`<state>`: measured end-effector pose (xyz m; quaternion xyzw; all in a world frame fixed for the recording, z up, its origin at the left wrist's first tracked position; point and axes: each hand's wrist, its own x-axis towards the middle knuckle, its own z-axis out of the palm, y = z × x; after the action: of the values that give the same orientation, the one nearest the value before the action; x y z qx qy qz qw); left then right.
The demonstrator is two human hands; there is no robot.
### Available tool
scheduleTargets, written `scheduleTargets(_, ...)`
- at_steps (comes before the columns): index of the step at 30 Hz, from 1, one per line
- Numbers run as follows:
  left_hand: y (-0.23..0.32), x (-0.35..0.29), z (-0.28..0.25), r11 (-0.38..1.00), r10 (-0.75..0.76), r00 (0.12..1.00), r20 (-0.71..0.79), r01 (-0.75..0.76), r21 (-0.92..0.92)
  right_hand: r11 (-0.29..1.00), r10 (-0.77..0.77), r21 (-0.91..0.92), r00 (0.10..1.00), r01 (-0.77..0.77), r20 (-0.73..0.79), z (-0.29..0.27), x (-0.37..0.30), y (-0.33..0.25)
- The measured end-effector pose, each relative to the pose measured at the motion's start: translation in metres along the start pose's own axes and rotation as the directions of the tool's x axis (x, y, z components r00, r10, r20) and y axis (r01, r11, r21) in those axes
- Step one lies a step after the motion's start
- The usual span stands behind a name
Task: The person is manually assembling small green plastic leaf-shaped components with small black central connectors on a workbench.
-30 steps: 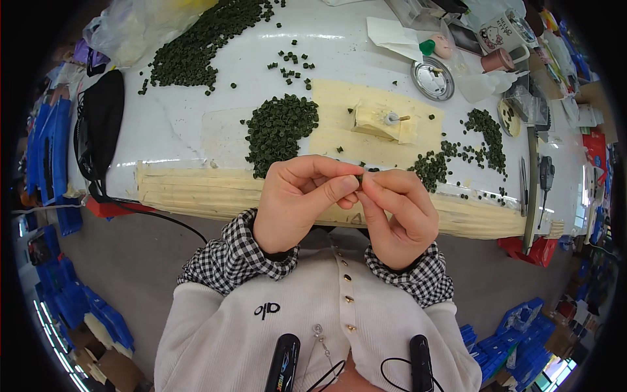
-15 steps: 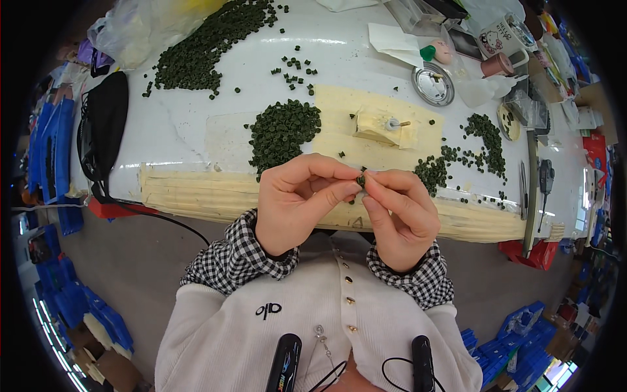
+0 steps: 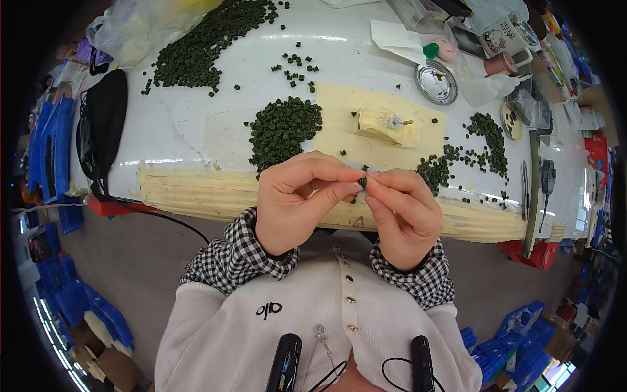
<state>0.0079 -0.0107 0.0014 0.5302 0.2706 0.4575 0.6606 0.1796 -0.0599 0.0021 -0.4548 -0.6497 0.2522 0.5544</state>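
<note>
fingers point(image 3: 349, 186) of the left hand point(image 3: 294, 202) and right hand point(image 3: 401, 212) meet, pinched shut on one green pellet point(image 3: 362, 182) (above the desk point(image 3: 196, 124) edge).

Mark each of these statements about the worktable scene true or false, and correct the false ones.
1. Both hands pinch one small green piece between their fingertips. True.
2. The left hand lies flat on the table. False: it is raised, meeting the right hand above the table's near edge.
3. A heap of green pieces lies just beyond the hands. True.
4. The round metal tin sits at the table's left end. False: it is toward the right.
</note>
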Motion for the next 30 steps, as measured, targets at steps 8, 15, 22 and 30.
scheduleTargets(8,0.001,0.002,-0.002,0.994,-0.091,0.995,0.029,0.092,-0.063,0.980,-0.138,-0.140,0.990,0.140,0.019,-0.003,0.003,0.008)
scheduleTargets(15,0.001,0.006,-0.004,0.986,-0.135,0.990,0.033,0.137,-0.090,0.979,-0.134,-0.154,0.991,0.135,0.018,-0.004,0.003,0.011)
scheduleTargets(22,0.003,0.010,-0.003,0.994,-0.027,0.999,-0.035,0.031,0.109,0.907,0.029,-0.406,0.979,-0.112,-0.204,-0.024,0.037,0.007)
scheduleTargets(30,0.002,0.011,-0.003,0.992,0.001,1.000,-0.024,0.002,0.125,0.843,0.001,-0.536,0.996,-0.049,-0.089,-0.028,0.052,0.028)
